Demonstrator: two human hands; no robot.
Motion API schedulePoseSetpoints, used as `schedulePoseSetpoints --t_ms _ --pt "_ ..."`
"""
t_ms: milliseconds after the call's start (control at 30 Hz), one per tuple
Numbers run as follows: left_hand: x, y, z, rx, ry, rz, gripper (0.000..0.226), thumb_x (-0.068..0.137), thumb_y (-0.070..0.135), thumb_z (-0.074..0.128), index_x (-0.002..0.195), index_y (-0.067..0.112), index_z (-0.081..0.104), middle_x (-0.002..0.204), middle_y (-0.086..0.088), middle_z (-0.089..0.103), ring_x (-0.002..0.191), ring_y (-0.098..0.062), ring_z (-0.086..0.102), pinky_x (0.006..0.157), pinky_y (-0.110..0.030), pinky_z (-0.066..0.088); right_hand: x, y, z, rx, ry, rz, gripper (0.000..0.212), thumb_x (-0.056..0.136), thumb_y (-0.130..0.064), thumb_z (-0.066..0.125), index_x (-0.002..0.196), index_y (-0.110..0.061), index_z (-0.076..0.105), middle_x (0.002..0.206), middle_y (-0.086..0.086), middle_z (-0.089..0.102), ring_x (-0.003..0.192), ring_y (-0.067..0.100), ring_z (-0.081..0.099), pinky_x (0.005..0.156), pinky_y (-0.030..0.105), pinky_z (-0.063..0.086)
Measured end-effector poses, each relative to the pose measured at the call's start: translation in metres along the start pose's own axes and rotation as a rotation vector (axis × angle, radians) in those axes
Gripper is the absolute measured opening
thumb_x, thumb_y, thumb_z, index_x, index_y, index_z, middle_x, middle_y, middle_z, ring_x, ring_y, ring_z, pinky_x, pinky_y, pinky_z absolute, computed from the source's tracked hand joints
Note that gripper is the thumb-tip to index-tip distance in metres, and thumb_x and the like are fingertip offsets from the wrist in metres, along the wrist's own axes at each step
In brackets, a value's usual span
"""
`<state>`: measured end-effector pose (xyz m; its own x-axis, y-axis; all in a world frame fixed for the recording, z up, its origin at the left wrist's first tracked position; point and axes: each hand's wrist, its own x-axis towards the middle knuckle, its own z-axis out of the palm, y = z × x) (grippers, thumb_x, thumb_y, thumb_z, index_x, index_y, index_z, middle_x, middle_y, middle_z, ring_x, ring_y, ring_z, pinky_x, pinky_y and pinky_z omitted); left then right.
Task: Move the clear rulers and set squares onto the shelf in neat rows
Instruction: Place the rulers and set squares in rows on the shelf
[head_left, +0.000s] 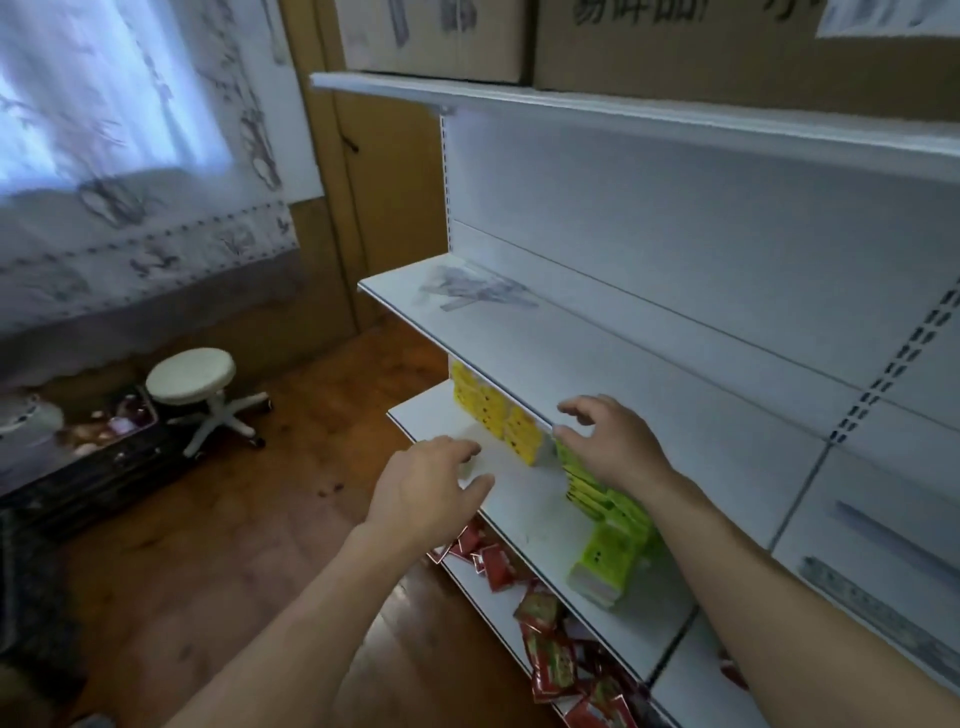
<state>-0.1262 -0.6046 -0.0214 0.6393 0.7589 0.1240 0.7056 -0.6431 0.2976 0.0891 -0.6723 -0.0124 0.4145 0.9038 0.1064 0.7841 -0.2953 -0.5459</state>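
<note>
Clear rulers (475, 288) crowd the far end of the middle shelf (649, 374); nearer, its board lies open beneath the upper shelf (623, 117).

Both hands at the front of the shelving, between two levels.

Left hand (431, 483) is over the lower shelf (519, 514). Right hand (613, 447) is just right of it, at the front edge of the middle shelf (649, 395). Far row of packs (493, 415) stands on the lower shelf beyond the gap between the hands. Near row of packs (608, 519) sits under the right wrist. Heap of rulers and set squares (478, 288) lies on the middle shelf, well beyond both hands at its left end. Single ruler (878, 608) lies in the next bay, right of the right forearm. Sachets (545, 660) are on the level below the left wrist. Top shelf (675, 119) overhead carries cardboard boxes (675, 47). Stool (192, 374) is on the floor, well left.
</note>
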Motion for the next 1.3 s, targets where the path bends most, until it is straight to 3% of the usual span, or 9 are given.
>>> schedulePoseSetpoints --t_ms 167,433,700,933,1100,1300 --pt "0.042 -0.049 0.002 -0.058 -0.026 -0.066 0.044 0.09 0.052 0.048 0.127 0.03 0.056 0.118 0.01 0.063 0.106 -0.011 0.059 0.086 -0.035 0.051 0.07 -0.024 0.034 0.0 -0.05 -0.017 0.036 0.089 -0.038 0.059 0.122 -0.027 0.06 0.124 -0.004 0.056 0.11 0.013 0.055 0.09 0.031 0.046" --pt "0.184 -0.123 0.006 -0.223 0.005 -0.149 0.043 0.091 0.054 0.052 0.129 0.036 0.053 0.115 0.018 0.059 0.096 -0.001 0.057 0.082 -0.029 0.054 0.23 -0.037 0.09 0.067 -0.057 0.005 0.036 0.09 -0.038 0.058 0.124 -0.025 0.058 0.128 -0.005 0.055 0.11 0.014 0.056 0.092 0.029 0.044" --pt "0.312 -0.182 -0.001 -0.196 -0.024 -0.102 0.041 0.09 0.05 0.055 0.126 0.032 0.057 0.114 0.014 0.064 0.094 -0.003 0.06 0.078 -0.028 0.056 0.363 -0.035 0.123 0.041 -0.066 0.081 0.039 0.09 -0.037 0.059 0.126 -0.023 0.057 0.133 -0.001 0.054 0.118 0.017 0.052 0.095 0.029 0.041" --pt "0.399 -0.218 0.011 -0.179 -0.129 0.001 0.043 0.091 0.052 0.053 0.129 0.033 0.054 0.119 0.013 0.062 0.098 -0.006 0.06 0.075 -0.025 0.057 0.437 -0.033 0.153 -0.048 -0.04 0.152 0.061 0.086 -0.046 0.06 0.138 -0.019 0.044 0.144 0.004 0.042 0.132 0.023 0.037 0.107 0.035 0.035" --pt "0.446 -0.246 0.012 -0.217 -0.196 0.101 0.042 0.091 0.05 0.054 0.13 0.031 0.054 0.121 0.012 0.061 0.099 -0.005 0.059 0.074 -0.018 0.052 0.471 -0.035 0.165 -0.211 -0.068 0.28 0.088 0.08 -0.067 0.054 0.15 -0.025 0.02 0.16 0.007 0.01 0.147 0.024 0.007 0.118 0.044 0.01" --pt "0.494 -0.265 0.017 -0.3 -0.244 0.222 0.04 0.091 0.048 0.056 0.129 0.035 0.055 0.122 0.015 0.061 0.099 -0.004 0.059 0.076 -0.015 0.052 0.492 -0.035 0.182 -0.297 -0.056 0.321 0.094 0.08 -0.075 0.043 0.152 -0.026 0.008 0.161 0.006 -0.004 0.147 0.024 -0.005 0.118 0.05 0.002"
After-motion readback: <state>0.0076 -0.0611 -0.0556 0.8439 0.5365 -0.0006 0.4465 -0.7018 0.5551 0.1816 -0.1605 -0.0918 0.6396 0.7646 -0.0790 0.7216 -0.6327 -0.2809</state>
